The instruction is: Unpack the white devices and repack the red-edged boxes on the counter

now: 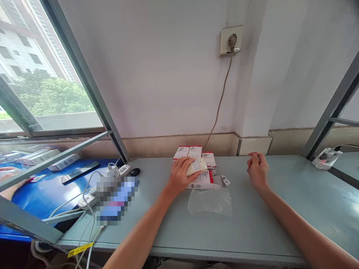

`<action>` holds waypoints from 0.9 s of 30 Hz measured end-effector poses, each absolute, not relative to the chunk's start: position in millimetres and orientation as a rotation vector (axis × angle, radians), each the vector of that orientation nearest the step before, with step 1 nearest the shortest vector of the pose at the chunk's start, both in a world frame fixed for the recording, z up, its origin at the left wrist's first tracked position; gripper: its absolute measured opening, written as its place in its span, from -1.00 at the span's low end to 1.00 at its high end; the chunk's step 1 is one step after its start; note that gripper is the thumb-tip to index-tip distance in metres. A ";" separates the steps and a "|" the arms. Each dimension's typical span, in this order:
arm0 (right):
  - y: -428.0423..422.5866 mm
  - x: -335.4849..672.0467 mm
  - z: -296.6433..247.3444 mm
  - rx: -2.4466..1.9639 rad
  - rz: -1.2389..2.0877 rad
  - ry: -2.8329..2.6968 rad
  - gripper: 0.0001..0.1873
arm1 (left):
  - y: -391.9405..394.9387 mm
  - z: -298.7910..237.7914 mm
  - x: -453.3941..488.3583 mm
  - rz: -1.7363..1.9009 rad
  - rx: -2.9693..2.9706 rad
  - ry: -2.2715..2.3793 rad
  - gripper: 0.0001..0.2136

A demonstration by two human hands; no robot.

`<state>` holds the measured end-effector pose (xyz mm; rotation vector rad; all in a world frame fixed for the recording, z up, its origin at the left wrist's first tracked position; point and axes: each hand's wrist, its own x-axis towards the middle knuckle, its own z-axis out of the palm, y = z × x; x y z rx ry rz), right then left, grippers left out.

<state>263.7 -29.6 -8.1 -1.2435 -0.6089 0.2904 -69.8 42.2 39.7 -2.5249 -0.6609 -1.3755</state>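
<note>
My left hand [178,175] is wrapped round a small white handheld device [196,166], held above the boxes. From the device's right end a thin metal telescopic antenna [230,161] runs out, pulled long. At its far tip, the fingers of my right hand [258,170] are pinched together. Several red-and-white boxes [187,151] lie under and behind the device. A small white item [225,181], perhaps a bundled cable, rests to their right. In front lies a clear plastic bag [209,202], flat on the grey table [252,231].
To the left are a blurred-out phone [117,201], white cables [91,209], a power strip [125,170] and a round black object [135,172]. Metal posts [112,138] divide off a blue table [36,198], where another person's hand [12,185] shows. A plugged wall socket [230,41] is above.
</note>
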 end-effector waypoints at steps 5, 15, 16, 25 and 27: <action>-28.4 264.8 -10.8 -1.253 0.280 -0.604 -0.47 | 41.7 38.5 -68.1 -1.380 -2.521 -0.638 -0.58; -31.5 260.7 -11.5 -1.273 0.274 -0.565 -0.47 | 43.0 41.4 -70.1 -1.407 -2.497 -0.639 -0.56; -31.3 261.0 -11.5 -1.275 0.273 -0.567 -0.47 | 42.0 41.9 -69.4 -1.423 -2.510 -0.644 -0.57; -26.2 259.7 -16.6 -1.268 0.306 -0.608 -0.49 | 24.8 49.2 -55.4 -2.054 -2.666 -1.382 -0.60; -25.3 258.8 -19.3 -1.288 0.282 -0.640 -0.46 | 24.5 50.3 -53.3 -2.255 -2.637 -1.542 -0.54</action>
